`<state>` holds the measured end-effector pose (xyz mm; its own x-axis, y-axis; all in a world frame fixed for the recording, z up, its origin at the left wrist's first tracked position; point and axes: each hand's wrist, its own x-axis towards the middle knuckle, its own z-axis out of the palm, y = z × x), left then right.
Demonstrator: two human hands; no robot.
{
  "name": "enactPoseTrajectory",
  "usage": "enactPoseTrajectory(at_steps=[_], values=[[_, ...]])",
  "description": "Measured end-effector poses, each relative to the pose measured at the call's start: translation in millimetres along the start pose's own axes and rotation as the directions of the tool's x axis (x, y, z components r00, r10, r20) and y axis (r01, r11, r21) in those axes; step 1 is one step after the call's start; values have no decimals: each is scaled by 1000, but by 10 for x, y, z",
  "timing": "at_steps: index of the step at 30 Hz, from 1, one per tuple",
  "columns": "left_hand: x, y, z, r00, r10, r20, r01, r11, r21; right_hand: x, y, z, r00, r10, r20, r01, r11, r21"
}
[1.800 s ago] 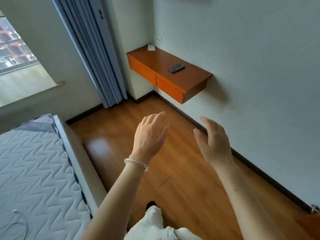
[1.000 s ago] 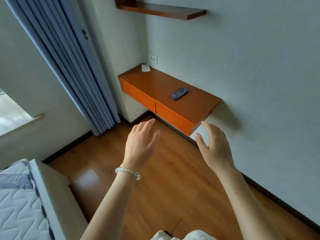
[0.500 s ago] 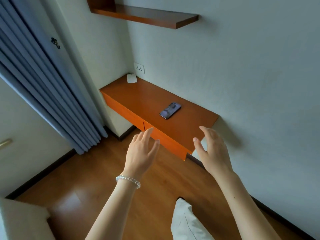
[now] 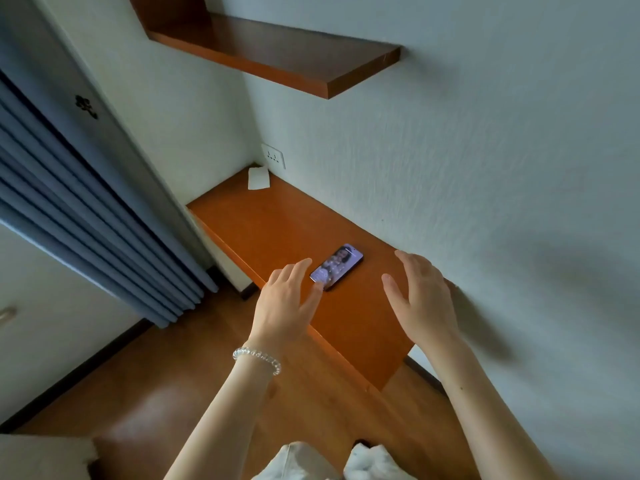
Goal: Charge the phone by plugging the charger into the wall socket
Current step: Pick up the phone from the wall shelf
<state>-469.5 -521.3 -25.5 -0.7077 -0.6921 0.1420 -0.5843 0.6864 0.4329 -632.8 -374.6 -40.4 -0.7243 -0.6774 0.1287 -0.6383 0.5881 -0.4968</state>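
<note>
Your left hand (image 4: 287,303) and right hand (image 4: 420,299) hover over the surface (image 4: 277,223), each grip wide and empty. The phone (image 4: 337,266) lies face-up between them; the charger (image 4: 258,178) sits far, below the wall socket (image 4: 273,155).

A wall-mounted orange wooden desk (image 4: 277,230) is fixed in the corner against a textured white wall (image 4: 485,168). A matching wooden shelf (image 4: 294,60) hangs above it. Blue-grey pleated curtains (image 4: 86,220) hang at left, reaching the wood-plank floor (image 4: 166,393), which shows a glossy reflection. Dark skirting board (image 4: 76,368) lines the left wall's base.
</note>
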Motion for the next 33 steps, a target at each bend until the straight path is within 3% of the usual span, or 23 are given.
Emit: enactPoseTrajectory(at_steps=[11,23,27,33], values=[[1004,-302,432,989,12,144,-17,999,31,765,94,419,996,87,33,-84,994,-67],[2314,-869,699,915,255,312,-264,964,-14,1541,-239,1100,964,262,-53,-266,957,-112],[2532,-1041,951,881,248,404,-241,968,-69,1693,-268,1453,921,389,3,-388,920,-47],[2536,-1221,1372,806,198,558,-158,980,-121,1766,-308,1933,838,539,88,-531,842,-96]])
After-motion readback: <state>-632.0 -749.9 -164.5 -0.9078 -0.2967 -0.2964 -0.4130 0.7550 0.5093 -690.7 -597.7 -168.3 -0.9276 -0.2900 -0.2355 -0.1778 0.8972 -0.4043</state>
